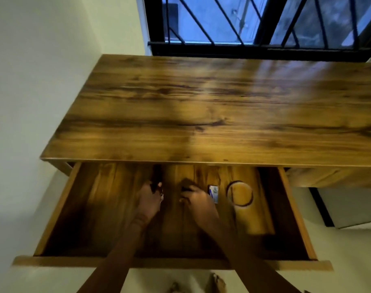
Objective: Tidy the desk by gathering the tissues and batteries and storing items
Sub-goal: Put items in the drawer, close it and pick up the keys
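The desk's wide wooden drawer (59, 210) is pulled out, and both my hands reach into it. My left hand (148, 199) is closed around a dark, slim object (156, 176) that points toward the back of the drawer. My right hand (198, 200) has its fingers curled over a small dark item (183, 189) at the fingertips; blur hides what it is. A small blue and white box (213, 193) lies on the drawer floor just right of my right hand. No tissues are in view.
A thin ring (239, 193) lies in the drawer to the right of the box. The wooden desk top (201, 106) stands against a barred window (243, 24), with a pale wall on the left. A grey cabinet (354, 206) sits under the desk at right. My feet (216, 282) are below.
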A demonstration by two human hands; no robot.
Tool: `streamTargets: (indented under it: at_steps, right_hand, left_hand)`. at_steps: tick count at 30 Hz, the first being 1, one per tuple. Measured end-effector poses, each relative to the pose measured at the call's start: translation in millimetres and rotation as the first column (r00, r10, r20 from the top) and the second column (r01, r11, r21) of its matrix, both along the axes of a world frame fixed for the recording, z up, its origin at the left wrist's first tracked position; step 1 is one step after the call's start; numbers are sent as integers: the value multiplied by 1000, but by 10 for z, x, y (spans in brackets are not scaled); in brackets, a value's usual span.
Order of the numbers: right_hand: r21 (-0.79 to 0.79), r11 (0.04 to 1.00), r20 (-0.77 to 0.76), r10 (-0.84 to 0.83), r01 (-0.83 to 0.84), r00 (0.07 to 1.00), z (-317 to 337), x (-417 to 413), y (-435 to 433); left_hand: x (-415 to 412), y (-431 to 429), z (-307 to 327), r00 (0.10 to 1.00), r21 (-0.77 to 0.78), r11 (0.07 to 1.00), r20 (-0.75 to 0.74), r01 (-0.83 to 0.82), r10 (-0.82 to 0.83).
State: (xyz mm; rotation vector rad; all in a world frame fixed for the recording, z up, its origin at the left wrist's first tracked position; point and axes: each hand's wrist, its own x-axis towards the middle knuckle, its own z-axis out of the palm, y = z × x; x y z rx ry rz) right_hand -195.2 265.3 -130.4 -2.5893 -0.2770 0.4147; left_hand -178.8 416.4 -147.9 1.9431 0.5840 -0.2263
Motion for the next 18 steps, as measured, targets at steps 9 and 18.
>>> streamTargets:
  at_steps: [9, 18]
  right_hand:
    - [-247, 967, 46, 81, -67, 996, -240, 155, 225]
    - [-287, 957, 103, 77, -44, 992, -250, 48, 220]
  left_hand:
    - [221, 93, -169, 991, 216, 967, -35, 136, -131]
    - [86, 46, -2, 986, 375, 918, 58, 126, -159]
